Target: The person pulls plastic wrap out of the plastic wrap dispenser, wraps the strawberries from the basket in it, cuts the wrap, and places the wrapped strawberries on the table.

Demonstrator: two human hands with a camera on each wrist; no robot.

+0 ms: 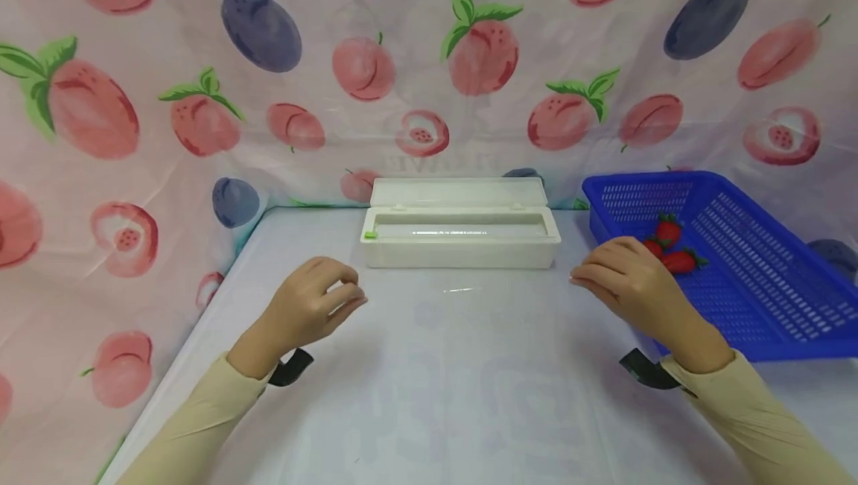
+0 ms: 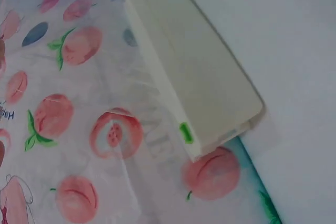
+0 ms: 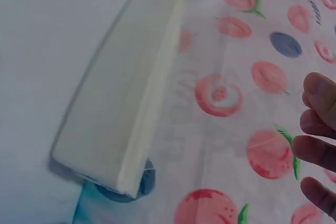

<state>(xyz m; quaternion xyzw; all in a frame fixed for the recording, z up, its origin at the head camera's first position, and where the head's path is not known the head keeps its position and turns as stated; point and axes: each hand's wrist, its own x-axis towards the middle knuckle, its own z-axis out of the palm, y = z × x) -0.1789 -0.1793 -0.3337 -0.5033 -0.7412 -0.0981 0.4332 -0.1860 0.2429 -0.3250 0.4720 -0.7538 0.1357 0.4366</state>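
Note:
In the head view a long white box (image 1: 459,254) stands at the back of the table with its hinged lid (image 1: 459,192) raised. Inside lies a shiny, pale roll (image 1: 469,230), which looks like plastic film; a small green piece (image 1: 370,235) sits at the box's left end. My left hand (image 1: 315,302) hovers left of the box's front, fingers loosely bent around nothing visible. On the other side my right hand (image 1: 626,284) hangs near the blue basket, its fingers (image 3: 317,148) loosely curled and spaced apart in the right wrist view. Neither hand touches the box (image 2: 194,51).
A blue plastic basket (image 1: 757,347) stands at the right, with several strawberries (image 1: 682,261) in it, partly hidden behind the right hand. A fruit-patterned sheet (image 1: 415,60) hangs behind and to the left of the white tabletop (image 1: 456,395). Black straps hang under both wrists.

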